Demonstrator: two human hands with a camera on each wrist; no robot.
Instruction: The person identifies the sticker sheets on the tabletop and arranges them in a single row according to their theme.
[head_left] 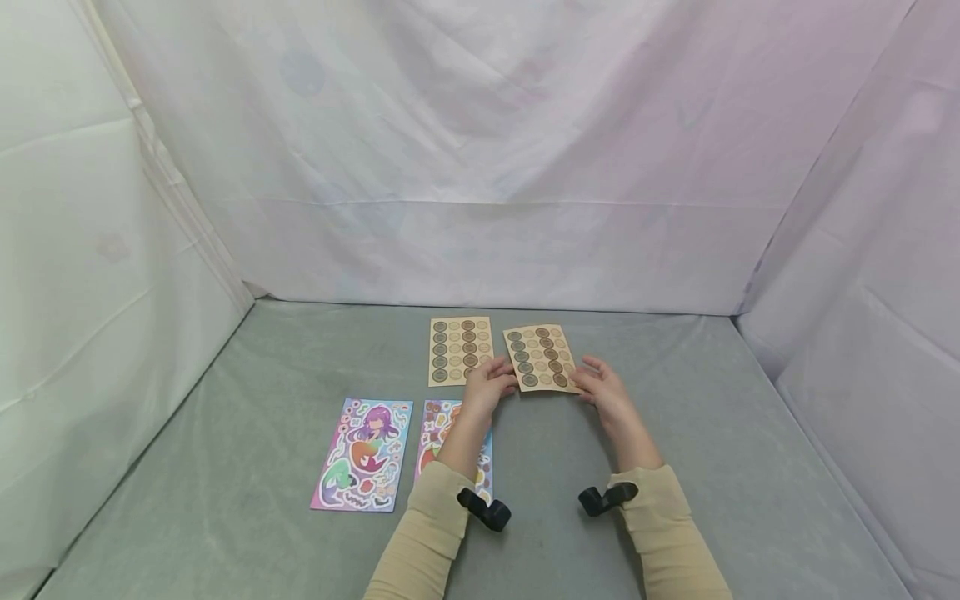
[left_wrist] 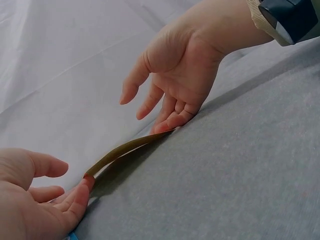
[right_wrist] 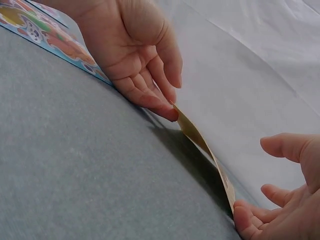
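A tan sheet of round stickers (head_left: 542,358) lies slightly turned between both hands, bowed and partly lifted off the cloth in the wrist views. My left hand (head_left: 486,387) touches its left edge with the fingertips, the thumb held apart. At the opposite edge, the fingertips of my right hand (head_left: 606,396) touch the sheet, its thumb also clear of the paper. A second tan sticker sheet (head_left: 450,352) lies flat just left, its lower right corner covered by my left hand. Under the left forearm is a colourful sticker sheet (head_left: 431,429), partly hidden.
A mermaid sticker sheet (head_left: 367,454) lies flat on the grey cloth (head_left: 247,467) at the left. White fabric walls (head_left: 480,250) stand at the back and both sides. Each wrist wears a black camera band (head_left: 483,508).
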